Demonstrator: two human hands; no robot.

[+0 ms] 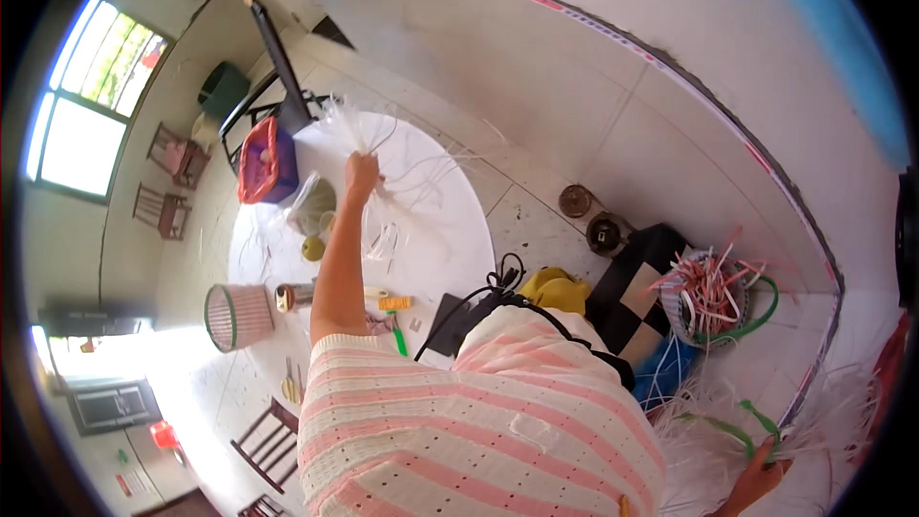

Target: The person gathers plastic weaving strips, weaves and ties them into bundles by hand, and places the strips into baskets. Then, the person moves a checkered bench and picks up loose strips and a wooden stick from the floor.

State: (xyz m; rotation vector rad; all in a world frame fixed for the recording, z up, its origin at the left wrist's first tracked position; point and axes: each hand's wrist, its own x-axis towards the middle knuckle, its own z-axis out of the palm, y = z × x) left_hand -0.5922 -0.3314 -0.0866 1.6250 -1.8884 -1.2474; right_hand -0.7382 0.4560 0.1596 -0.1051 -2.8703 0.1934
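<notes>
Two bare hands work well apart, one at ten o'clock in the view and one at four. The left hand [363, 174] is out over the round white table [450, 254], its arm [340, 273] stretched nearly straight from a pink-striped sleeve [349, 369] and pointing to twelve o'clock, with a slight lean toward one. Its fingers are closed in a fist around white strips [344, 124]; one tuft stands out toward eleven o'clock, and long ends fan toward two and four.

The right hand [758, 481] hangs low near the rim, its forearm entering from six o'clock and slanting toward one. Its fingers are bent at a green band [759, 418] among more white strands [833, 421]; whether they grip the band cannot be told.

From the left hand, a purple basin [284, 182] stands at nine o'clock, a clear bag [308, 206] at eight, a green fruit [313, 248] at seven, and a yellow block [394, 303] just short of six. From the right hand, a basket [682, 311] filled with pink and white strips sits between eleven and twelve.
</notes>
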